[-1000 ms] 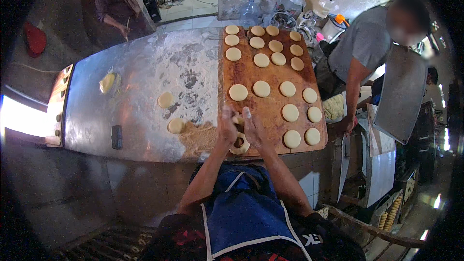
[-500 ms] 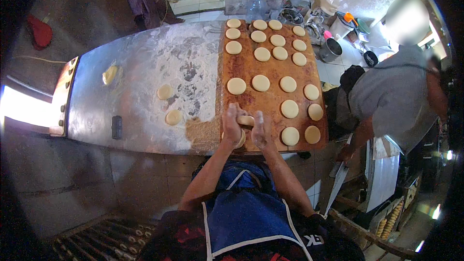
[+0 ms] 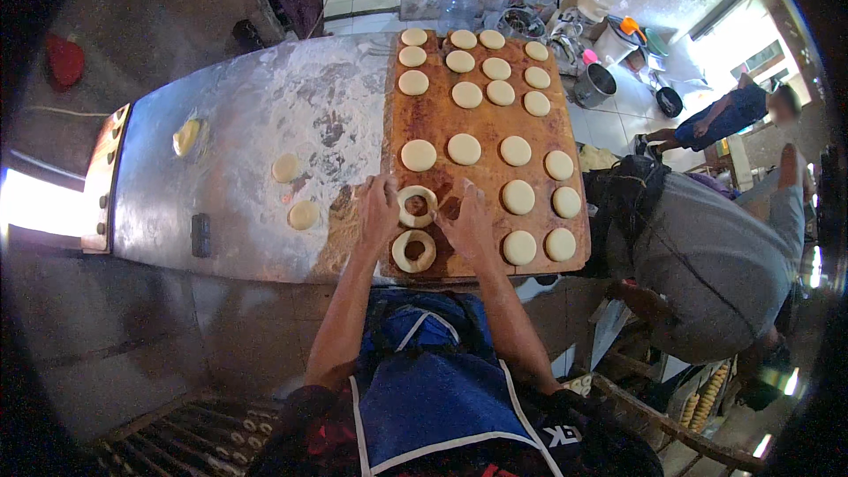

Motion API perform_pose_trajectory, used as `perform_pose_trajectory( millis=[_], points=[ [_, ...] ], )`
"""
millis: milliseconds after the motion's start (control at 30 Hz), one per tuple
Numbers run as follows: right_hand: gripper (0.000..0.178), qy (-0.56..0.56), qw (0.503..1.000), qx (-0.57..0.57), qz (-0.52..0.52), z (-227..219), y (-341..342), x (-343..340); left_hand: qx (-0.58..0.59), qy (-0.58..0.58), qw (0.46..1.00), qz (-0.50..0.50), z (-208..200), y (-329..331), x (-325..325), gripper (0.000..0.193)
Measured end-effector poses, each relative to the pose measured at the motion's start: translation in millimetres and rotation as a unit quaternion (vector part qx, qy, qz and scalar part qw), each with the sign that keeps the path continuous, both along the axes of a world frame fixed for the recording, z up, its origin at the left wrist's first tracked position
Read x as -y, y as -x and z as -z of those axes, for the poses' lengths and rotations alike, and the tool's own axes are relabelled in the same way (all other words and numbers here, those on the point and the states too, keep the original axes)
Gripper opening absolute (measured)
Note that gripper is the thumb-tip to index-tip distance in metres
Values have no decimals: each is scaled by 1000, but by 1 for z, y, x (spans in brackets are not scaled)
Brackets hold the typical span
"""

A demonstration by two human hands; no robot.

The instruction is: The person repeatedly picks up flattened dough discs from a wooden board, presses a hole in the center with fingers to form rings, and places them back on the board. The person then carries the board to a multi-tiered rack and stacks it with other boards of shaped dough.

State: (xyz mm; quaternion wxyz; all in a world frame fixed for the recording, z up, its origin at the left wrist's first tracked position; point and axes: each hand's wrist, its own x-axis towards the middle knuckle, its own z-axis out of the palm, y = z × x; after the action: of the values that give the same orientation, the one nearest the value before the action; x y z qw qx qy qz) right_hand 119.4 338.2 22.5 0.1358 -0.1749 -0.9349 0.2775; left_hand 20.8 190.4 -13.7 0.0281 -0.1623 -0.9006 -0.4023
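Note:
Between my two hands a pale dough ring (image 3: 416,223) lies on the brown wooden board (image 3: 490,181). My left hand (image 3: 380,210) is at its left edge, palm inward, holding nothing. At its right edge is my right hand (image 3: 464,219), fingers bent but apart, its thumb close to the dough. A second dough ring (image 3: 413,267) rests nearer to me, just below the first. Several round flat dough pieces without holes stand in loose rows on the board, such as a dough disc (image 3: 419,155) beyond the first ring.
Left of the board stretches a floured metal tabletop (image 3: 238,106) with two dough discs (image 3: 285,168), a dough lump (image 3: 186,137) and a dark block (image 3: 201,235). At right a person in grey (image 3: 715,256) bends over beside the table. Buckets (image 3: 594,85) stand beyond.
The dough piece that was between my raised hands now lies as a ring on the board, and my hands have moved apart. The person at right has bent down; another person shows behind.

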Motion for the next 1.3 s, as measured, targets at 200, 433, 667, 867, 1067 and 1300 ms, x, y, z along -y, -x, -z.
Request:
perform_pose_trajectory(
  millis=[200, 433, 667, 867, 1067, 1300],
  points=[
    [65, -61, 998, -31, -15, 22, 50, -47, -16, -14, 995, 101, 0, -7, 4, 25],
    [27, -181, 978, 44, -95, 35, 100, -78, -98, -18, 990, 98, 9, 24, -7, 26],
    [37, 23, 994, 70, -78, 4, 94, -79, 20, 122, 973, 198, 13, 84, -43, 43],
    [33, 121, 981, -30, -151, -10, 101, -5, 115, -136, 976, 125, -14, 79, 45, 45],
    [32, 91, 974, 77, -194, 25, 180, 99, 31, 37, 999, 11, -14, 108, 156, 46],
    [32, -70, 979, 79, -174, 49, 203, 127, -8, -58, 998, -17, 2, 85, 162, 42]
  ],
)
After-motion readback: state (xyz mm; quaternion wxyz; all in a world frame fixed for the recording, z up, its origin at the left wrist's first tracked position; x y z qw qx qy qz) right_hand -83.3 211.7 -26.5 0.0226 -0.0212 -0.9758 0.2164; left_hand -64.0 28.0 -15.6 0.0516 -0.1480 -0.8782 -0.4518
